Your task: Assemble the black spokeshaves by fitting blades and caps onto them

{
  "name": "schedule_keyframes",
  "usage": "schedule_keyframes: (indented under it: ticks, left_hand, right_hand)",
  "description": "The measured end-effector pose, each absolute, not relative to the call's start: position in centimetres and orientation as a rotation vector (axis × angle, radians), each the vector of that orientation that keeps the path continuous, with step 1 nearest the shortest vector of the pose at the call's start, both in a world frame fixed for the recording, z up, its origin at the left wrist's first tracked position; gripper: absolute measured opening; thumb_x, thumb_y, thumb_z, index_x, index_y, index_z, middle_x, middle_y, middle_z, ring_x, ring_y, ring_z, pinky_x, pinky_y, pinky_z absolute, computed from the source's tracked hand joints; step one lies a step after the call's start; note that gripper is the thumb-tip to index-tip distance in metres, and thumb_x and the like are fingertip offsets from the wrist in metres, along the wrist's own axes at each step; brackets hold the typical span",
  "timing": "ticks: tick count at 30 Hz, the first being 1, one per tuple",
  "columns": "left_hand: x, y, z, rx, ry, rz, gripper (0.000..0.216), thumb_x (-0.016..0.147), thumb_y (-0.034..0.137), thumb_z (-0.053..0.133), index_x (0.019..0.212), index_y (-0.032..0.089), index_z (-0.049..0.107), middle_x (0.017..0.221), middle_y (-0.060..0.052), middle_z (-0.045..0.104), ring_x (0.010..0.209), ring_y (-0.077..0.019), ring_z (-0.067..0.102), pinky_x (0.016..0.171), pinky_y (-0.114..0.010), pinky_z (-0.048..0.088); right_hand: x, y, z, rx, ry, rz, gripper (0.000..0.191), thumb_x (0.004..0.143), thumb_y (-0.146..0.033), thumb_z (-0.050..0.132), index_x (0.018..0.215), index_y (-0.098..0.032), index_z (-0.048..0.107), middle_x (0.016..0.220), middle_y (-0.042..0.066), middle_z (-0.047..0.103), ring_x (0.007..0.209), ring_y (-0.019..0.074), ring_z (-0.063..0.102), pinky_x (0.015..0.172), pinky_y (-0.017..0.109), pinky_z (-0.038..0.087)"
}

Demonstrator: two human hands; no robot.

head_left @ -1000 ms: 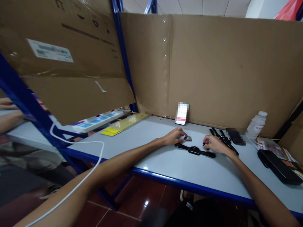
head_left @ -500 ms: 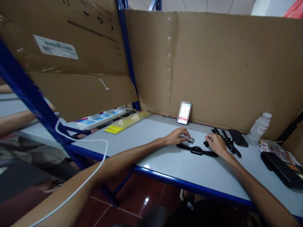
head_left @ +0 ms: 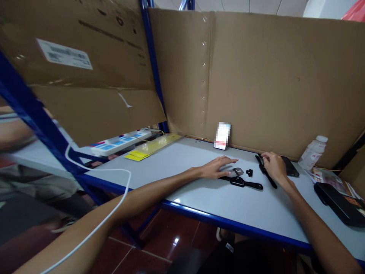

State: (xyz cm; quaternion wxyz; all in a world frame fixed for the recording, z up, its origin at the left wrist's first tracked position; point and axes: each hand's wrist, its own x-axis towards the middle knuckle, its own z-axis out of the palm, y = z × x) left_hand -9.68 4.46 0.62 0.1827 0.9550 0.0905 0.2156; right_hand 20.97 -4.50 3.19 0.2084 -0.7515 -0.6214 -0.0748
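My left hand (head_left: 218,167) lies with fingers stretched over the table, palm down, beside a flat grey metal blade (head_left: 237,171). Just below the blade lies a black spokeshave body (head_left: 238,182) with a handle at each side; its left handle is partly under my left fingers. A small black cap-like part (head_left: 249,173) rests right of the blade. My right hand (head_left: 273,165) is curled at another black spokeshave (head_left: 268,175), its fingertips at the upper part of the tool. The palm hides whatever lies beneath it.
A lit phone (head_left: 222,136) leans against the cardboard wall (head_left: 256,76). Behind my right hand lies a dark phone (head_left: 291,166), with a clear bottle (head_left: 313,152) and a black case (head_left: 339,205) farther right. Yellow sheets (head_left: 154,146) and a power strip (head_left: 122,142) are left; a white cable (head_left: 127,182) crosses my left arm.
My left hand has let go of the blade and its fingers have straightened. My right hand has left the small black part and moved right to the spokeshaves.
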Motion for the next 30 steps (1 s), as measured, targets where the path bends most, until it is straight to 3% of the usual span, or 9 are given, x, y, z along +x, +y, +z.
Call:
schedule_keyframes:
  ticks: [4,6,8,17,30]
  left_hand:
    - [-9.7,4.6,1.0,2.722,0.238,0.598,0.037,0.1,0.045,0.057,0.126,0.021,0.066,0.121,-0.012,0.067,0.113,-0.0275,0.059,0.101,-0.044,0.043]
    - [-9.6,4.5,1.1,2.747,0.201,0.561,0.028,0.098,0.043,0.061,0.106,0.018,0.071,0.106,-0.009,0.069,0.102,-0.0246,0.061,0.096,-0.041,0.046]
    - [-9.5,4.2,1.1,2.773,0.162,0.525,0.026,0.097,0.042,0.064,0.099,0.017,0.071,0.099,-0.006,0.068,0.098,-0.0226,0.062,0.093,-0.041,0.047]
    - [-9.2,3.0,0.8,2.857,0.14,0.479,0.013,0.089,0.024,0.07,0.101,0.02,0.074,0.095,-0.005,0.065,0.091,-0.0221,0.062,0.084,-0.032,0.047]
    - [-9.5,2.8,1.0,2.892,0.168,0.452,0.017,0.092,0.022,0.068,0.108,0.023,0.075,0.092,-0.003,0.065,0.081,-0.0169,0.064,0.071,-0.025,0.045]
  right_hand:
    - [23.9,-5.2,4.5,-2.119,-1.631,-0.28,0.033,0.099,-0.039,0.062,0.124,-0.019,0.063,0.126,0.009,0.065,0.107,0.0221,0.065,0.092,0.045,0.056]
    - [23.9,-5.3,4.2,-2.101,-1.66,-0.266,0.032,0.099,-0.039,0.062,0.123,-0.019,0.064,0.125,0.009,0.065,0.106,0.0217,0.066,0.092,0.044,0.056]
    - [22.6,-5.2,3.5,-2.048,-1.747,-0.235,0.031,0.099,-0.039,0.063,0.123,-0.019,0.064,0.126,0.009,0.065,0.107,0.022,0.065,0.093,0.045,0.056]
    - [14.5,-5.2,1.4,-1.648,-2.334,0.004,0.029,0.099,-0.037,0.063,0.122,-0.02,0.066,0.13,0.009,0.065,0.115,0.0232,0.064,0.099,0.048,0.053]
    - [14.9,-5.5,1.8,-2.136,-2.112,-0.02,0.033,0.097,-0.043,0.064,0.119,-0.018,0.065,0.122,0.008,0.066,0.106,0.0222,0.065,0.092,0.045,0.055]
